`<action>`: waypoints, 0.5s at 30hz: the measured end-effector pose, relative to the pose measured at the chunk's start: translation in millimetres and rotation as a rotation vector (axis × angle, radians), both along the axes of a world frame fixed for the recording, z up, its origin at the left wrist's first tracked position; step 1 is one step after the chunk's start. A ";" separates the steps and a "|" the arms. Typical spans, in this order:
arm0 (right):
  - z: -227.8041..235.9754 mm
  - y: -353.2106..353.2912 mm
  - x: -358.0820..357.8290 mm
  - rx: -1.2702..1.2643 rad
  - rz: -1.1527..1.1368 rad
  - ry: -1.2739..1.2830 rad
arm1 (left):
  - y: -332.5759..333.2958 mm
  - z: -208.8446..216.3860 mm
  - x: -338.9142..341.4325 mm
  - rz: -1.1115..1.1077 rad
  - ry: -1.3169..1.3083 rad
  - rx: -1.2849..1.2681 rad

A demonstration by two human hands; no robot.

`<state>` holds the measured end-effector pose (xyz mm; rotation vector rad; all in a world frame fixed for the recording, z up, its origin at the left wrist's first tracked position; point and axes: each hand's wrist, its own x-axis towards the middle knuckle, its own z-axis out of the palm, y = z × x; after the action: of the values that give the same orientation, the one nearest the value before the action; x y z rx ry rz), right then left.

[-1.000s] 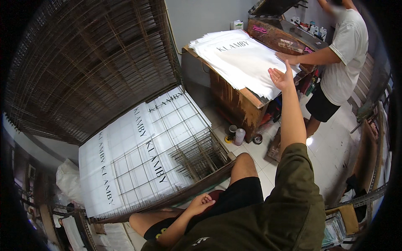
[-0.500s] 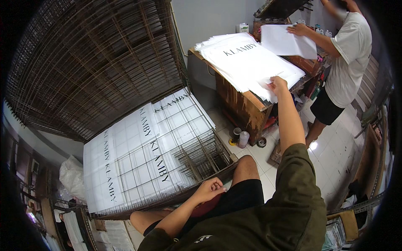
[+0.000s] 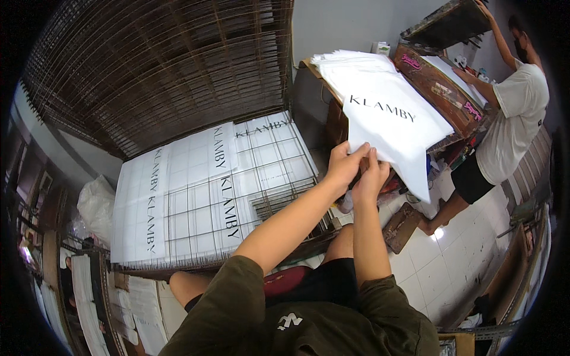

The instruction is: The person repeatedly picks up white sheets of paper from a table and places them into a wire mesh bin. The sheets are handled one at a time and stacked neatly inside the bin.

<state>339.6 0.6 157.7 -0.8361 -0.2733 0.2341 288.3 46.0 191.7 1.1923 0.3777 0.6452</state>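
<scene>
A thin white sheet with dark lettering (image 3: 386, 133) hangs in front of me, its near corner drooping off to the right. My left hand (image 3: 343, 168) is closed on the sheet's near edge. Just right of it, almost touching, my right hand (image 3: 371, 178) pinches the same edge, thumb up. Behind the held sheet lies a pile of similar white sheets (image 3: 347, 62) on a wooden table (image 3: 334, 118). Left of my hands, more printed white sheets (image 3: 193, 190) lie flat on a low wire drying rack (image 3: 289, 204).
Raised wire racks (image 3: 160, 71) tilt up at the back left. At the right a co-worker (image 3: 513, 113) in a white shirt stands at a printing bench, one hand on a lifted dark frame (image 3: 448, 24). A brown wooden block (image 3: 404, 228) sits on the tiled floor.
My left hand has risen from my lap to join the right at the sheet's edge. The sheet has come off the pile toward me. The co-worker's white sheet now lies on the bench.
</scene>
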 end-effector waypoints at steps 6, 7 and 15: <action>-70.6 -3.9 -45.7 -0.005 0.296 -0.171 | 19.8 28.1 -62.1 0.134 -0.090 0.029; -94.4 -10.2 -21.8 0.162 0.799 0.206 | 29.9 38.8 -85.9 0.143 -0.140 -0.010; -130.7 4.4 -41.1 0.283 1.196 0.310 | 82.7 61.3 -272.1 0.249 -0.078 -0.113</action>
<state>298.5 5.0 27.0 -0.2559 -0.4767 1.3948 16.2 128.7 253.0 1.0180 0.4946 0.8715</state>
